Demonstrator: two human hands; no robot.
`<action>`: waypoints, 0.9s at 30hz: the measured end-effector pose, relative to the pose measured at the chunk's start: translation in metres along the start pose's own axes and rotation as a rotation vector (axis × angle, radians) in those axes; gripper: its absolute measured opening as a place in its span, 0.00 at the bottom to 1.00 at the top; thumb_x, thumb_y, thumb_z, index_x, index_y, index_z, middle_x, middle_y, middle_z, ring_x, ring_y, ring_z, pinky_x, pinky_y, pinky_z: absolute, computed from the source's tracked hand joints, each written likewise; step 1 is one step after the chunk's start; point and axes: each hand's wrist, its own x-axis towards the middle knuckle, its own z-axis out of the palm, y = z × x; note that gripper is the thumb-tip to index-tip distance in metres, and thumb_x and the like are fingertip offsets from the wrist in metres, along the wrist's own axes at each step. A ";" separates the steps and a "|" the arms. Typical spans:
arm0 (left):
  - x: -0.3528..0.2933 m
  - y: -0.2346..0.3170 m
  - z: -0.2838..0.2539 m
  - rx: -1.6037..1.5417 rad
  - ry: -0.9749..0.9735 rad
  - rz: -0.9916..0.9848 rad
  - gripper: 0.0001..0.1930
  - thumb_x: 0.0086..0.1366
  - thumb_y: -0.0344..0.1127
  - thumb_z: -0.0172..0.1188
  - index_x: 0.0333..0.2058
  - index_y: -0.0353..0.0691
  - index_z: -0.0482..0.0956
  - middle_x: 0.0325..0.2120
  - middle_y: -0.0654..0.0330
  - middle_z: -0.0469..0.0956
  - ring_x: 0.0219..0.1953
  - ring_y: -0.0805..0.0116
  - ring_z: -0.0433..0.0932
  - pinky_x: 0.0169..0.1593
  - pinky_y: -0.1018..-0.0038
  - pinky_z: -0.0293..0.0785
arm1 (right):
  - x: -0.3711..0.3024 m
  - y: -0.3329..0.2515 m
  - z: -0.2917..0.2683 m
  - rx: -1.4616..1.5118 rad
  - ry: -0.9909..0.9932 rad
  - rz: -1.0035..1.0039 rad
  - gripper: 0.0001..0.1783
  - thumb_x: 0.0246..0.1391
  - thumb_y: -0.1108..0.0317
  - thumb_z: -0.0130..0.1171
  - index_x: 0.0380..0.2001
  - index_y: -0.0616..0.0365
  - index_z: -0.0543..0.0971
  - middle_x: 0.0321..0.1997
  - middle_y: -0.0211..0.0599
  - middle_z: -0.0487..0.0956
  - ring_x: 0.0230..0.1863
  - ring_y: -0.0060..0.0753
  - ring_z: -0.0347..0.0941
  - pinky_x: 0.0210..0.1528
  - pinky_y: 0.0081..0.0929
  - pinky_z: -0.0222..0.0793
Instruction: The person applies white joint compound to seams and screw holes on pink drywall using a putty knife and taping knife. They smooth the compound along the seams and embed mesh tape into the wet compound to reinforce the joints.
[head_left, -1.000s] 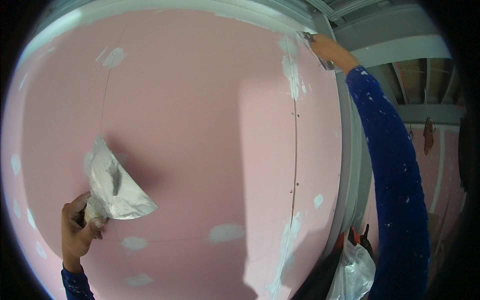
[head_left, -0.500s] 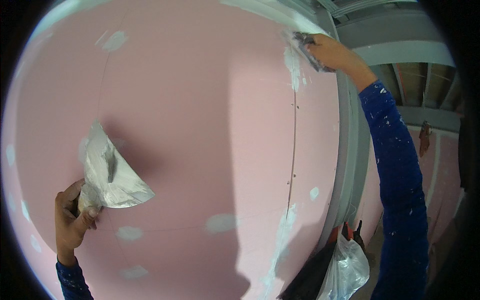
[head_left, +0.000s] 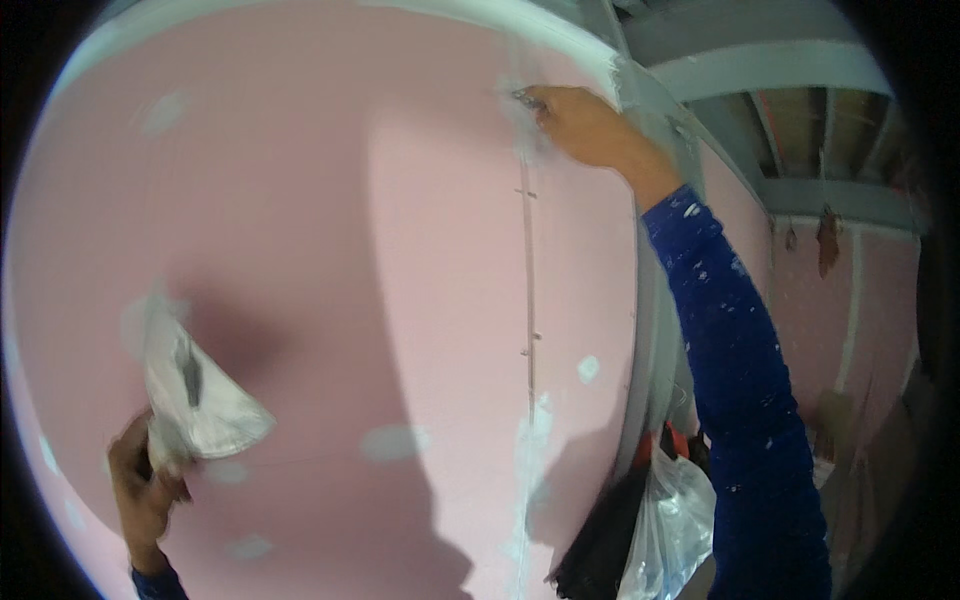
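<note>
My left hand is closed around the handle end of a wide putty knife, whose pale fan-shaped blade points up and to the right. A lump of joint compound sits on that blade. High on the right, my right hand grips a putty knife against the pink wallboard. Only a small part of this knife shows; my fingers hide the rest. It lies at the top of a vertical seam, where a smear of wet compound covers the joint. The picture is slightly blurred.
Pale filler patches dot the board. A grey metal frame runs down its right edge. At lower right hang a clear plastic bag and a black bag. Ceiling beams show beyond. My shadow falls across the wall.
The view has shifted right. My right hand has turned its knife, so less of the blade shows, and the compound at the seam top looks smoother. My left hand sits slightly lower in view.
</note>
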 end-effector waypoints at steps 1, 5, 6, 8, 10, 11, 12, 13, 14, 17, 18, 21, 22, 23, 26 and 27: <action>-0.013 0.000 0.017 -0.060 0.006 0.020 0.45 0.56 0.64 0.70 0.55 0.24 0.73 0.24 0.60 0.77 0.15 0.77 0.72 0.16 0.80 0.69 | -0.020 -0.009 0.004 0.004 0.006 -0.028 0.20 0.65 0.66 0.51 0.56 0.65 0.76 0.52 0.56 0.80 0.54 0.58 0.76 0.60 0.45 0.69; -0.086 0.008 0.079 -0.265 -0.196 -0.330 0.44 0.55 0.62 0.72 0.55 0.26 0.72 0.30 0.58 0.79 0.20 0.74 0.76 0.21 0.79 0.72 | -0.129 -0.046 -0.001 0.286 0.061 0.023 0.19 0.66 0.66 0.50 0.55 0.65 0.78 0.57 0.55 0.78 0.56 0.55 0.75 0.60 0.42 0.68; -0.104 0.008 0.095 -0.285 -0.301 -0.415 0.40 0.56 0.55 0.71 0.57 0.28 0.71 0.34 0.57 0.79 0.25 0.73 0.77 0.25 0.77 0.74 | -0.163 -0.055 -0.009 0.395 0.067 0.052 0.19 0.67 0.66 0.50 0.55 0.65 0.77 0.58 0.54 0.78 0.57 0.55 0.75 0.61 0.40 0.68; -0.136 0.006 0.132 -0.318 -0.522 -0.608 0.35 0.59 0.43 0.68 0.61 0.31 0.68 0.42 0.55 0.79 0.34 0.69 0.79 0.33 0.74 0.77 | -0.234 -0.080 -0.017 0.569 0.026 0.166 0.20 0.66 0.68 0.52 0.57 0.66 0.76 0.56 0.48 0.80 0.53 0.44 0.77 0.59 0.34 0.69; -0.166 0.003 0.165 -0.354 -0.741 -0.834 0.33 0.62 0.30 0.65 0.66 0.35 0.66 0.50 0.54 0.79 0.44 0.65 0.80 0.41 0.70 0.80 | -0.303 -0.112 -0.018 0.875 -0.067 0.501 0.20 0.67 0.67 0.53 0.58 0.65 0.76 0.53 0.41 0.81 0.50 0.34 0.77 0.56 0.29 0.71; -0.183 0.003 0.182 -0.508 -0.685 -0.817 0.34 0.61 0.44 0.68 0.61 0.32 0.68 0.41 0.55 0.80 0.35 0.69 0.79 0.34 0.74 0.77 | -0.336 -0.128 -0.018 1.018 -0.092 0.679 0.20 0.68 0.67 0.53 0.59 0.64 0.76 0.51 0.39 0.81 0.49 0.30 0.77 0.54 0.26 0.71; -0.195 0.001 0.196 -0.659 -0.617 -0.800 0.39 0.59 0.57 0.71 0.56 0.28 0.71 0.33 0.56 0.80 0.25 0.73 0.78 0.27 0.77 0.75 | -0.363 -0.143 -0.015 1.122 -0.116 0.871 0.20 0.67 0.67 0.54 0.58 0.64 0.76 0.52 0.41 0.81 0.51 0.32 0.77 0.54 0.27 0.72; -0.201 -0.004 0.205 -0.675 -0.660 -0.794 0.37 0.61 0.53 0.69 0.56 0.27 0.71 0.32 0.57 0.80 0.26 0.73 0.78 0.28 0.77 0.75 | -0.386 -0.157 -0.009 1.128 -0.083 0.957 0.20 0.67 0.66 0.55 0.58 0.63 0.76 0.53 0.43 0.80 0.52 0.34 0.77 0.54 0.28 0.74; -0.204 -0.010 0.213 -0.690 -0.707 -0.782 0.34 0.63 0.49 0.68 0.57 0.26 0.70 0.32 0.58 0.80 0.26 0.74 0.77 0.30 0.77 0.75 | -0.406 -0.174 -0.004 1.188 0.030 0.959 0.20 0.66 0.66 0.57 0.58 0.63 0.77 0.55 0.46 0.79 0.54 0.36 0.76 0.54 0.29 0.75; -0.205 -0.021 0.222 -0.675 -0.809 -0.703 0.27 0.68 0.40 0.63 0.58 0.27 0.69 0.33 0.59 0.79 0.29 0.74 0.77 0.34 0.77 0.76 | -0.439 -0.208 0.000 1.652 0.169 0.876 0.20 0.65 0.67 0.59 0.59 0.61 0.77 0.61 0.53 0.75 0.61 0.45 0.73 0.58 0.34 0.73; -0.204 -0.025 0.227 -0.664 -0.827 -0.668 0.25 0.69 0.38 0.62 0.59 0.28 0.69 0.34 0.59 0.79 0.30 0.74 0.77 0.35 0.77 0.77 | -0.447 -0.218 -0.002 1.711 0.147 0.828 0.21 0.64 0.69 0.59 0.59 0.59 0.76 0.64 0.57 0.72 0.65 0.50 0.70 0.62 0.38 0.69; -0.201 -0.035 0.233 -0.594 -0.913 -0.673 0.27 0.68 0.38 0.63 0.59 0.29 0.69 0.35 0.60 0.78 0.29 0.75 0.77 0.34 0.77 0.76 | -0.461 -0.230 -0.012 1.595 -0.105 0.549 0.29 0.56 0.79 0.57 0.63 0.52 0.72 0.71 0.59 0.62 0.72 0.60 0.58 0.73 0.50 0.54; -0.201 -0.037 0.236 -0.616 -0.930 -0.691 0.28 0.67 0.38 0.64 0.60 0.29 0.68 0.35 0.60 0.78 0.29 0.75 0.77 0.33 0.77 0.76 | -0.465 -0.230 -0.015 1.573 -0.203 0.515 0.36 0.52 0.84 0.56 0.65 0.49 0.68 0.74 0.59 0.57 0.75 0.60 0.54 0.73 0.50 0.53; -0.203 -0.040 0.238 -0.617 -0.943 -0.696 0.28 0.67 0.37 0.64 0.60 0.29 0.68 0.36 0.60 0.78 0.29 0.75 0.77 0.33 0.77 0.77 | -0.471 -0.230 -0.016 1.529 -0.305 0.521 0.41 0.48 0.87 0.56 0.66 0.48 0.66 0.75 0.58 0.55 0.76 0.62 0.51 0.73 0.50 0.52; -0.211 -0.046 0.244 -0.609 -0.967 -0.727 0.28 0.65 0.35 0.64 0.60 0.28 0.69 0.35 0.59 0.78 0.29 0.74 0.77 0.33 0.77 0.76 | -0.489 -0.230 -0.012 1.434 -0.451 0.609 0.46 0.45 0.88 0.58 0.67 0.45 0.61 0.75 0.56 0.54 0.76 0.62 0.50 0.74 0.49 0.51; -0.215 -0.045 0.243 -0.616 -0.942 -0.740 0.28 0.65 0.34 0.64 0.60 0.28 0.69 0.35 0.59 0.78 0.29 0.74 0.77 0.33 0.77 0.76 | -0.494 -0.232 -0.009 1.433 -0.444 0.633 0.45 0.45 0.87 0.59 0.67 0.45 0.62 0.74 0.55 0.54 0.76 0.62 0.50 0.74 0.50 0.51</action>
